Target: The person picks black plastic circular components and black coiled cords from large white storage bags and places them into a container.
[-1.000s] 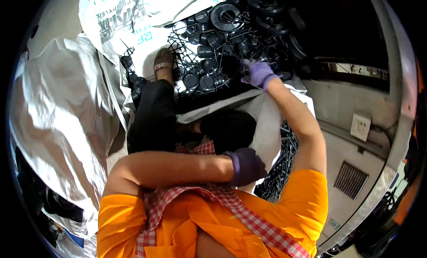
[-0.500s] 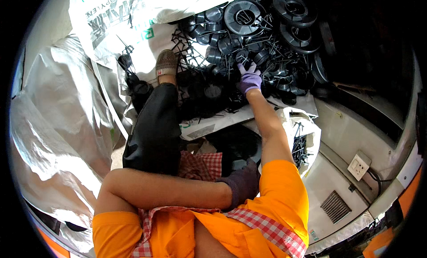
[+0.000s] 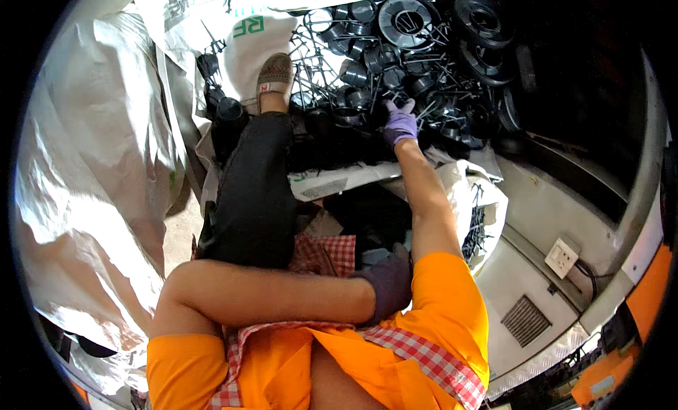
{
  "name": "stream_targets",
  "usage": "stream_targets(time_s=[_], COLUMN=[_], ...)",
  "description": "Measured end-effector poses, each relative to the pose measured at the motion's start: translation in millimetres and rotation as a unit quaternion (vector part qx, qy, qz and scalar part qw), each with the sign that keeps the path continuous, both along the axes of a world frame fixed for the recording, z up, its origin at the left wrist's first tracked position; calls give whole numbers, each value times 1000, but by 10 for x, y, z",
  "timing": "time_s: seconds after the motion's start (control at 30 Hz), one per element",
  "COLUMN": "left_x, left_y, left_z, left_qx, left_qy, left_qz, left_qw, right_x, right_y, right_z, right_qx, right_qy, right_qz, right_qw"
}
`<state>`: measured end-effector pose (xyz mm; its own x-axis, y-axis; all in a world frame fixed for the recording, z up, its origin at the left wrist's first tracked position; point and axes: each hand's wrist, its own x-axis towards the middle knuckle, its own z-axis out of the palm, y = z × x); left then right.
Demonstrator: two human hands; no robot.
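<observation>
My right hand (image 3: 400, 123), in a light purple glove, reaches into a heap of black plastic parts (image 3: 378, 60). Its fingers are spread among round caps and thin black sticks, with nothing visibly gripped. My left hand (image 3: 388, 286), in a darker glove, is bent across my body beside the right upper arm. Its fingers are mostly hidden, so what they hold, if anything, does not show. Just beyond it lies a dark area with a greyish patch (image 3: 376, 257), too dim to name. Large black ring-shaped discs (image 3: 408, 21) rest at the far side of the heap.
A white sack (image 3: 487, 198) with thin black sticks stands right of my forearm. White woven sheeting (image 3: 92, 163) covers the left side. My leg (image 3: 258, 191) stretches forward, its shoe (image 3: 274, 74) beside the heap. A machine panel with a wall socket (image 3: 562, 257) is at right.
The view has shifted slightly, so the heap sits further right. My right hand stays in the parts. The large dark disc shape near my left hand has changed, and a greyish patch now shows there.
</observation>
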<state>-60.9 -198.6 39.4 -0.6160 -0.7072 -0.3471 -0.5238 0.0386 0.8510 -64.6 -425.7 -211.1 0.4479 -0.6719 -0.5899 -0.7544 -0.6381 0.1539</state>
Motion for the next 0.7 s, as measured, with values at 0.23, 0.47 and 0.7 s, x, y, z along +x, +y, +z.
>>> stream_targets(time_s=[0.23, 0.47, 0.7], left_x=[-181, 125, 82], left_y=[-74, -215, -141], left_z=[-96, -16, -55], left_qx=[-158, -224, -398], left_qy=[-4, -102, -75], left_qz=[-15, -79, 40], left_qw=[987, 966, 913], right_x=[-12, 222, -147], right_y=[-171, -168, 29], right_z=[532, 1571, 2569], right_qx=[40, 284, 338], right_qy=[-405, -600, -675], right_qz=[-12, -201, -260], right_qw=[913, 720, 602])
